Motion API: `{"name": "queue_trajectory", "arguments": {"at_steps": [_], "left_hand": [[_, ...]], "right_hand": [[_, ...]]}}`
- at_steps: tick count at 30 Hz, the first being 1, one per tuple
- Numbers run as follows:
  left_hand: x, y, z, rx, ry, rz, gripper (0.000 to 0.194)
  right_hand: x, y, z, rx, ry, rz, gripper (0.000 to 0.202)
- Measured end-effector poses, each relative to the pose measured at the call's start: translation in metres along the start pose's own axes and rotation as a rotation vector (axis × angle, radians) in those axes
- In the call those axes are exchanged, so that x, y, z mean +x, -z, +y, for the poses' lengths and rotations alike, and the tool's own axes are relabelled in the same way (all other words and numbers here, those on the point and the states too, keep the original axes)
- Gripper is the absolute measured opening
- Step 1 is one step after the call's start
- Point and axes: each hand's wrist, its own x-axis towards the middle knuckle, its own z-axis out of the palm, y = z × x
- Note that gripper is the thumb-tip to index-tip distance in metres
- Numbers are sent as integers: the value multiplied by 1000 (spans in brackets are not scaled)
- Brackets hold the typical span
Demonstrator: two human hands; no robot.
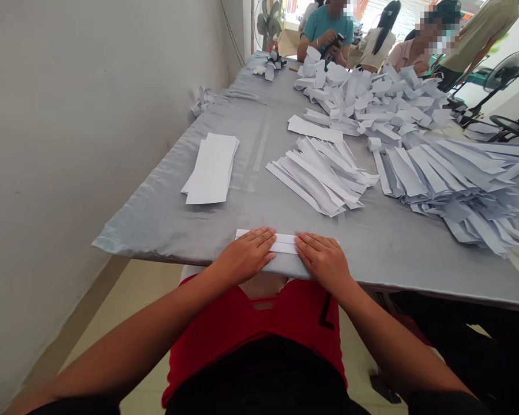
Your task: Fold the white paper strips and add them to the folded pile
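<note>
A folded white paper strip (286, 243) lies across the near edge of the grey-covered table (199, 230). My left hand (246, 256) presses flat on the strip's left part, fingers together and pointing right. My right hand (324, 260) presses flat on its right part, fingers pointing left. The fingertips of both hands lie a short gap apart over the strip's middle. Neither hand grips anything; both lie palm down on the paper.
A flat stack of white sheets (211, 168) lies at left. Folded strips (324, 176) fan out in the middle, with bigger heaps at right (458, 178) and further back (372, 98). Other people (328, 29) sit at the far end. A wall runs along the left; fans (506, 72) stand at right.
</note>
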Motion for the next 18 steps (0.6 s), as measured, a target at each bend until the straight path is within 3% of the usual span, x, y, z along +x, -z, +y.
{"name": "queue_trajectory", "arguments": {"at_steps": [11,18], "left_hand": [[-1,-2,-2,-45,34,-1,44],[-10,1,-3,-15,99,15,45]], "right_hand": [[10,-6,-27,124,-3,-132,39],[-7,0,-11,146,-48,-231,42]]}}
